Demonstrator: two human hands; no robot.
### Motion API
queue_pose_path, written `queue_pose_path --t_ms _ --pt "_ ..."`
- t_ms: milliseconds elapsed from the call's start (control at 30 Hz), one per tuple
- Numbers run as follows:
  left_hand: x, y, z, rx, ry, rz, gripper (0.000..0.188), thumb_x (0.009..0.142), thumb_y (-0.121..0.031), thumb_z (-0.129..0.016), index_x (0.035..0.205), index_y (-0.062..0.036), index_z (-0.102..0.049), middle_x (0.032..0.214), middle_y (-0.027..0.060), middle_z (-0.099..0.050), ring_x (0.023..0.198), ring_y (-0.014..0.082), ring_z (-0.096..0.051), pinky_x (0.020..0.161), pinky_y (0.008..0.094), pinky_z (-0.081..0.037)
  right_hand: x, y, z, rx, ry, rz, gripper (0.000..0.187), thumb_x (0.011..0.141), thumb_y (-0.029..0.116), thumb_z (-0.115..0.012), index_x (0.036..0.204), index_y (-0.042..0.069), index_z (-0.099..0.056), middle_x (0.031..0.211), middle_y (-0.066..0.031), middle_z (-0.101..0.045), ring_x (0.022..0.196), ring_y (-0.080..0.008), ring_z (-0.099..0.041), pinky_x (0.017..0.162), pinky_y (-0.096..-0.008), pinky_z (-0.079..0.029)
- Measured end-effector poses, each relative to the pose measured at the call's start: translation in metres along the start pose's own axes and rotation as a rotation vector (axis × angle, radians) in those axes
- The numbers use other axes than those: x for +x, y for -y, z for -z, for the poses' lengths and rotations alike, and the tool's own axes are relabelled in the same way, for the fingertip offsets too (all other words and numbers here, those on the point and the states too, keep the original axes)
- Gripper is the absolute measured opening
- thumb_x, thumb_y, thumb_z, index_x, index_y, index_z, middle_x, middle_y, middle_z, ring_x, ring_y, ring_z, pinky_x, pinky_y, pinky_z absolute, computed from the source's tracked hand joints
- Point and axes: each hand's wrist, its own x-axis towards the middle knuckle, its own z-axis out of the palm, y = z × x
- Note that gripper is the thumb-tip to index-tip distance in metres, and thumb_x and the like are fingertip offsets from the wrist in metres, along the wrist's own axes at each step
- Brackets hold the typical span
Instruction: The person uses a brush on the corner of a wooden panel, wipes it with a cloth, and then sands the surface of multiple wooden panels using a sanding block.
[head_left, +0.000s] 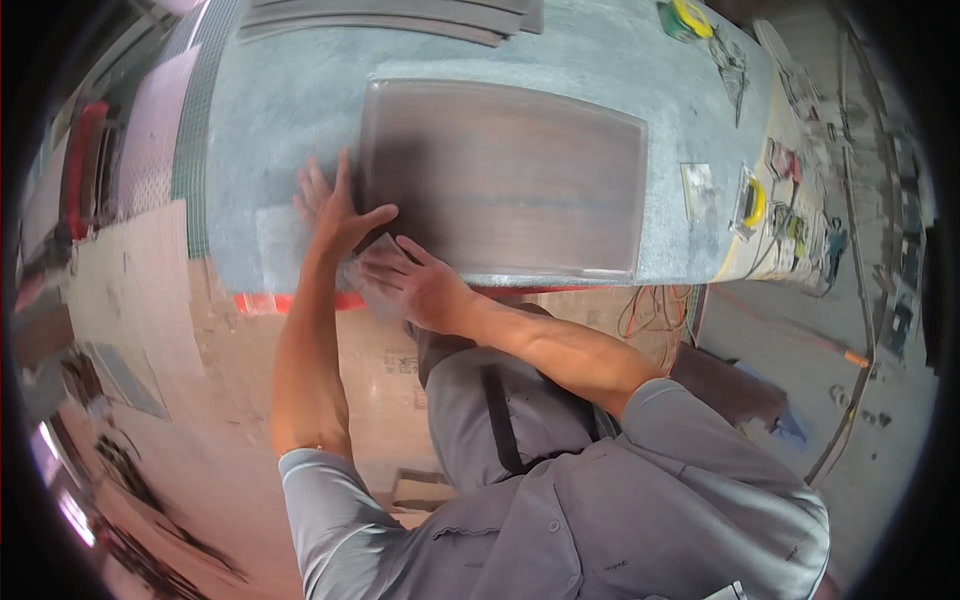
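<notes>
A flat rectangular brown panel [520,180] with a pale rim lies on the blue-grey covered table [290,110]. My left hand [338,208] is at the panel's left edge, fingers spread, with its thumb over the near-left part of the panel. Close to it, at the panel's near-left corner, my right hand [425,288] has its fingers bent over a thin greyish sheet [378,300], perhaps sandpaper; blur hides its exact kind. Part of the sheet shows beyond the fingertips, and part hangs below the hand at the table's front edge.
Several brown panels [400,20] are stacked at the far edge. To the right lie a small pale rectangular pad [697,192], a yellow-handled tool [754,203] and a green-and-yellow object [688,20]. Cables [655,310] hang below the front edge. Another brown panel [730,385] stands low at right.
</notes>
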Motion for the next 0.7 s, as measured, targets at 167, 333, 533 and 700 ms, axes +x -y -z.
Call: queue_pose_path --t_ms 167,333,533,700 --pt "-0.001 0.008 0.004 -0.052 0.028 -0.009 0.135 0.071 -0.065 -0.093 0.177 -0.0213 -0.021 0.179 0.0345 0.004 0.165 0.0544 0.008 0.127 0.0719 0.004 -0.141 -0.026 0.084 -0.059 0.083 -0.241 0.056 0.082 0.016 -0.072 0.138 0.012 -0.074 0.155 -0.0025 -0.063 0.154 -0.0270 -0.047 0.128 -0.0592 -0.035" --pt "0.003 -0.027 0.012 0.013 0.046 -0.097 0.139 0.069 -0.053 -0.099 0.177 -0.0173 -0.018 0.180 0.0311 -0.002 0.166 0.0524 0.001 0.128 0.0724 -0.005 -0.308 0.008 0.136 -0.309 -0.139 -1.210 0.064 0.089 -0.002 -0.066 0.153 0.002 -0.059 0.153 -0.0257 -0.059 0.144 -0.0457 -0.052 0.123 -0.0572 -0.040" --pt "0.113 -0.077 0.025 0.069 -0.059 -0.690 0.119 0.076 -0.047 -0.096 0.167 -0.0003 -0.035 0.165 0.0263 -0.046 0.158 0.0488 -0.033 0.125 0.0685 -0.022 -0.199 0.015 0.062 -0.580 -0.625 -1.347 0.074 0.092 0.002 -0.065 0.161 -0.009 -0.041 0.167 -0.0336 -0.040 0.155 -0.0559 -0.035 0.133 -0.0598 -0.023" --pt "0.130 -0.109 -0.008 0.292 -0.277 -0.738 0.105 0.077 -0.077 -0.080 0.154 -0.0084 -0.060 0.145 0.0187 -0.062 0.135 0.0425 -0.055 0.108 0.0610 -0.044 -0.092 0.004 -0.002 -0.384 -1.063 -1.544 0.071 0.087 0.014 -0.078 0.147 -0.012 -0.050 0.153 -0.0329 -0.052 0.148 -0.0519 -0.045 0.126 -0.0550 -0.037"
